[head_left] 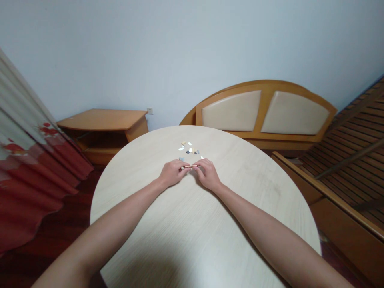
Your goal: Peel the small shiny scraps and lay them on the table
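Between my two hands is a thin, flat, tan piece [191,166], seen nearly edge-on, just above the round table [192,224]. My left hand [173,173] pinches its left end between thumb and fingers. On the other end, my right hand [207,174] grips it the same way. Just beyond my fingers several small flat pieces lie scattered: a tan piece [183,143], a white piece [181,149], a dark piece [187,152] and a grey-blue piece [181,159] near my left fingertips. They are too small to name by kind.
A wooden cabinet [105,118] stands behind the table at the left, near a red and white curtain [36,180]. Behind to the right is a padded headboard [267,112]. A wooden bed frame with slats [354,152] lies along the right side.
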